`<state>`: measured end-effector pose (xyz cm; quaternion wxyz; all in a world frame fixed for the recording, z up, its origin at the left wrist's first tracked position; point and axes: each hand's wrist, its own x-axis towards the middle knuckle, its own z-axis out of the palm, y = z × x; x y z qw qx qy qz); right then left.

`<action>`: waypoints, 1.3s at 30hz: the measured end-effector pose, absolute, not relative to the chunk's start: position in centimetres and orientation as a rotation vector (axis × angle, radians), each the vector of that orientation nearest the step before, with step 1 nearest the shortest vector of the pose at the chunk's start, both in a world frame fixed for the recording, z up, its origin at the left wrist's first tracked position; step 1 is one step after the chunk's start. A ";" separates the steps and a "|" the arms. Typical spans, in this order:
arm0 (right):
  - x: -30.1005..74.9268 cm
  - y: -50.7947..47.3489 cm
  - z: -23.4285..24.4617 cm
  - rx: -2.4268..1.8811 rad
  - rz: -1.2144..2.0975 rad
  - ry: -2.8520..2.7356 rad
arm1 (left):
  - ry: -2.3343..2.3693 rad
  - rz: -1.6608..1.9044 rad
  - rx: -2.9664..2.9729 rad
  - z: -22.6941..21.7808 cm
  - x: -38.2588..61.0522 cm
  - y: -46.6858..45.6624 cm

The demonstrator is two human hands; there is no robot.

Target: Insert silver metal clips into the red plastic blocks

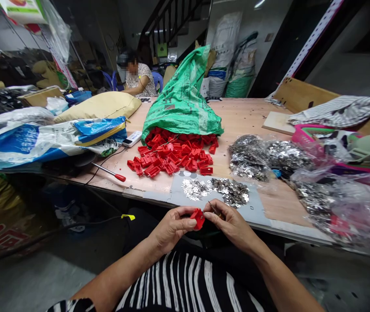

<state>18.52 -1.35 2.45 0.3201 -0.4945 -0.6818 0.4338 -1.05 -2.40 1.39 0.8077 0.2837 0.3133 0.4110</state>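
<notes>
My left hand (175,226) is closed around a small red plastic housing (198,219), held just off the table's front edge. My right hand (225,216) meets it from the other side, its thumb and fingers pinched at the housing's edge. A slim, dark tool (215,209) shows between those fingers; its exact kind is unclear. Beyond my hands, a pile of bright silver metal pieces (196,189) and a darker pile of metal pieces (232,191) lie on a grey sheet (253,208). Many more red plastic housings (171,158) spill from a green woven sack (181,104).
Clear bags of metal parts (250,156) and a pink basket (305,134) stand on the right. At left lie a blue-and-white sack (41,141) and a lever with a red grip (119,177). Another person (139,80) sits beyond the table (243,117).
</notes>
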 end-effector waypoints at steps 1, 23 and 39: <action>18.4 -1.3 2.3 -1.288 1.151 -1.796 | 0.670 0.875 0.613 1.4 -1.0 -2.4; 17.4 -1.8 -1.6 -1.291 1.180 -1.521 | 0.953 1.082 1.594 0.4 -0.9 -2.6; 18.5 -3.2 -1.3 -1.068 1.826 -1.193 | 0.765 1.142 1.824 -0.8 -1.2 -2.4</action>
